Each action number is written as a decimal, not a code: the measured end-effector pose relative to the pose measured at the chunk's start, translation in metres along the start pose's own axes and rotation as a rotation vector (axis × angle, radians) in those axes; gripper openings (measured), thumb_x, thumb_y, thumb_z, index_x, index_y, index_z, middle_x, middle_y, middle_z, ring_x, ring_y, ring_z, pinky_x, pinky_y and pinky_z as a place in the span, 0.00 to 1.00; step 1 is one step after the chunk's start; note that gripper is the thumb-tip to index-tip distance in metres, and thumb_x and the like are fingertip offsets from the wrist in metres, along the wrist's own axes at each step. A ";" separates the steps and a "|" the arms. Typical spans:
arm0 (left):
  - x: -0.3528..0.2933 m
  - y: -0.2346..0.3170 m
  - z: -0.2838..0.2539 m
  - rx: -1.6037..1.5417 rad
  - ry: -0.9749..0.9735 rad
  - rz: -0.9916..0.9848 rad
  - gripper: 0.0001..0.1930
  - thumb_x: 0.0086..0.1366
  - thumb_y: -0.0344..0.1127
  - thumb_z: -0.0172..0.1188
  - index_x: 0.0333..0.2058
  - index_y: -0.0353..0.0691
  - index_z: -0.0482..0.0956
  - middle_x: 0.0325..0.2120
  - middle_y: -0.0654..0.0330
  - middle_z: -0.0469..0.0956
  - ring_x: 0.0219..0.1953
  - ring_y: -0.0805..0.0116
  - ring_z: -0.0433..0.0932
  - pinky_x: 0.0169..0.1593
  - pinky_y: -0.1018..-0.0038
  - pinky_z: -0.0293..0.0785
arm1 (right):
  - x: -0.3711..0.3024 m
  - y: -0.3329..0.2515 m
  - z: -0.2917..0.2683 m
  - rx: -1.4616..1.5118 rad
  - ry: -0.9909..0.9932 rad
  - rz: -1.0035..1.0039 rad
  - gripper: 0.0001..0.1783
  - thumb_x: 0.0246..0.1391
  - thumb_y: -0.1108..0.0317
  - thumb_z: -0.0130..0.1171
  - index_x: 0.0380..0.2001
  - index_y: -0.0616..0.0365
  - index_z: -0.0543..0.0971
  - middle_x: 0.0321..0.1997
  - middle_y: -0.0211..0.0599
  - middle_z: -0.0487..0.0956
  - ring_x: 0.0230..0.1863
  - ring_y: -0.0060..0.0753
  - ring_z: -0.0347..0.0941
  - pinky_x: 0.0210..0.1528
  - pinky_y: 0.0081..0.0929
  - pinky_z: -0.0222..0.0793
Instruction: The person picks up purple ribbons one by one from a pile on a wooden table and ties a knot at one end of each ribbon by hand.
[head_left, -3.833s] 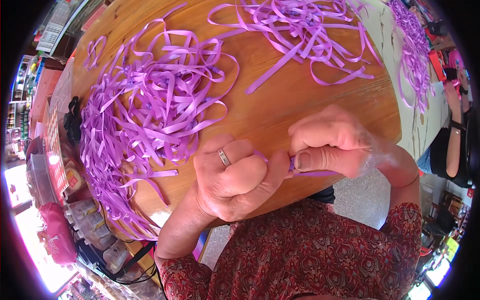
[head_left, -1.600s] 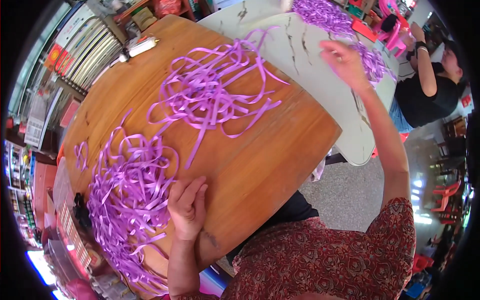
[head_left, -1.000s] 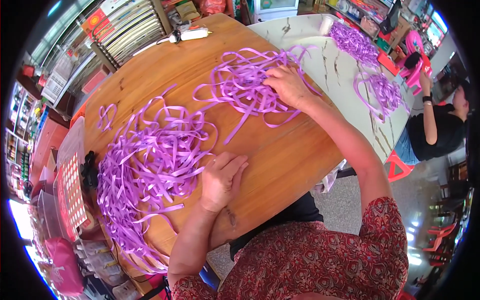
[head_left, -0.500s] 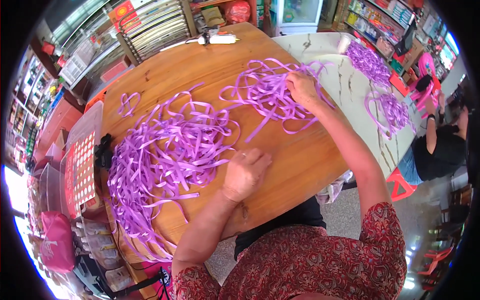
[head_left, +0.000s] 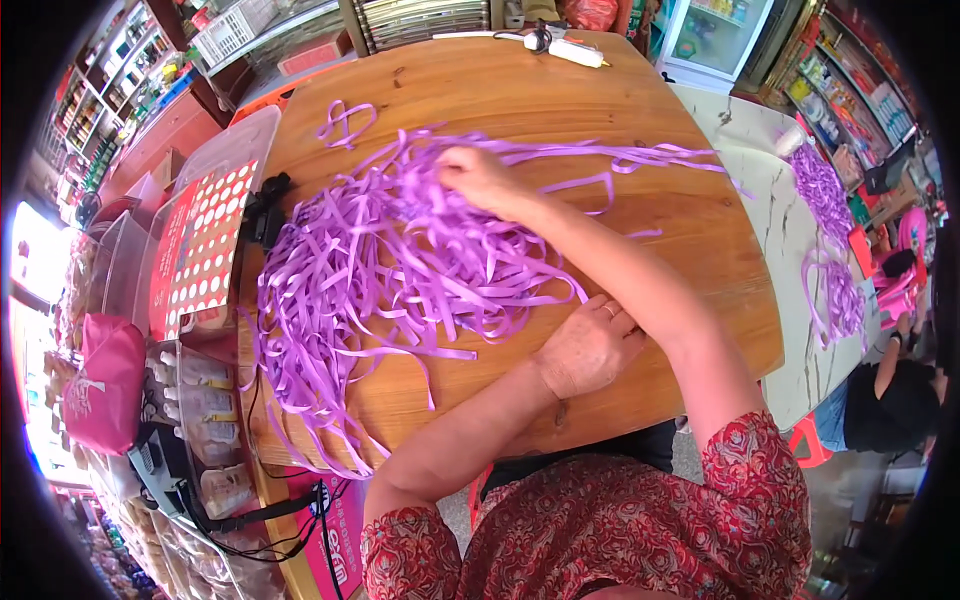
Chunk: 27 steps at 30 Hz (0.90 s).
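Note:
A large heap of narrow purple ribbons [head_left: 400,265] covers the left and middle of the wooden table [head_left: 690,270]. My right hand [head_left: 475,178] is closed on purple ribbons at the far side of the heap, its fingers slightly smeared by motion. Several strands trail from there to the right across the tabletop. My left hand [head_left: 590,347], with a ring on one finger, rests palm down near the front edge, fingers curled. My right forearm passes over its fingertips, and its palm is hidden. A ribbon end lies close to its knuckles.
A small ribbon loop [head_left: 347,124] lies at the far left, and a white glue gun [head_left: 565,48] at the far edge. On the marble-patterned table [head_left: 775,230] are more purple ribbons [head_left: 835,298]. Plastic bins and a dotted red card [head_left: 205,245] border the left. Another person [head_left: 890,400] sits at right.
My right hand has swept left, bringing the separate right-hand bunch of ribbons onto the large heap. My left hand has shifted right, under the right forearm. The whole view has turned somewhat.

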<state>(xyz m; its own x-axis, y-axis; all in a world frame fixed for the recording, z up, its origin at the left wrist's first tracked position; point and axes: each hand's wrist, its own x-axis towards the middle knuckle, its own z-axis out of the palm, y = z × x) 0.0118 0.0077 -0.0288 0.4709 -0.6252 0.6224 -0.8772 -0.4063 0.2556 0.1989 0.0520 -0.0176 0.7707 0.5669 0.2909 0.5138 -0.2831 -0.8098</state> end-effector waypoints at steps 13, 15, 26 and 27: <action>0.003 0.002 0.003 -0.471 -0.099 -0.317 0.18 0.58 0.31 0.50 0.47 0.32 0.72 0.46 0.44 0.73 0.52 0.45 0.69 0.58 0.58 0.62 | 0.014 -0.120 0.028 -0.390 -0.109 -0.546 0.07 0.51 0.67 0.55 0.32 0.53 0.80 0.33 0.37 0.80 0.33 0.39 0.75 0.31 0.33 0.69; 0.002 -0.001 0.005 -0.265 0.075 -0.157 0.14 0.55 0.31 0.54 0.40 0.33 0.75 0.38 0.48 0.75 0.45 0.50 0.73 0.52 0.61 0.66 | 0.001 -0.124 0.004 -0.847 -0.149 -0.556 0.09 0.53 0.67 0.52 0.36 0.50 0.79 0.39 0.38 0.78 0.42 0.42 0.75 0.37 0.39 0.72; 0.007 -0.002 -0.002 -0.052 -0.020 -0.024 0.09 0.50 0.33 0.61 0.31 0.37 0.76 0.24 0.59 0.69 0.31 0.61 0.72 0.36 0.67 0.69 | -0.075 0.059 -0.178 -0.927 0.090 -0.125 0.14 0.51 0.71 0.54 0.42 0.53 0.78 0.45 0.37 0.77 0.46 0.44 0.72 0.49 0.37 0.69; 0.007 -0.002 -0.002 -0.047 -0.015 -0.035 0.10 0.50 0.32 0.62 0.33 0.37 0.76 0.25 0.59 0.70 0.31 0.61 0.72 0.36 0.67 0.69 | -0.081 0.063 -0.186 -0.972 0.080 -0.125 0.14 0.50 0.72 0.54 0.42 0.53 0.78 0.46 0.36 0.77 0.47 0.44 0.71 0.50 0.36 0.67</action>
<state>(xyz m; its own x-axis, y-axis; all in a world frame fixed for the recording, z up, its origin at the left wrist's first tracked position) 0.0163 0.0054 -0.0227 0.5025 -0.6215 0.6010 -0.8634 -0.3969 0.3115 0.2391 -0.1562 0.0023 0.6948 0.5920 0.4084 0.6518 -0.7584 -0.0096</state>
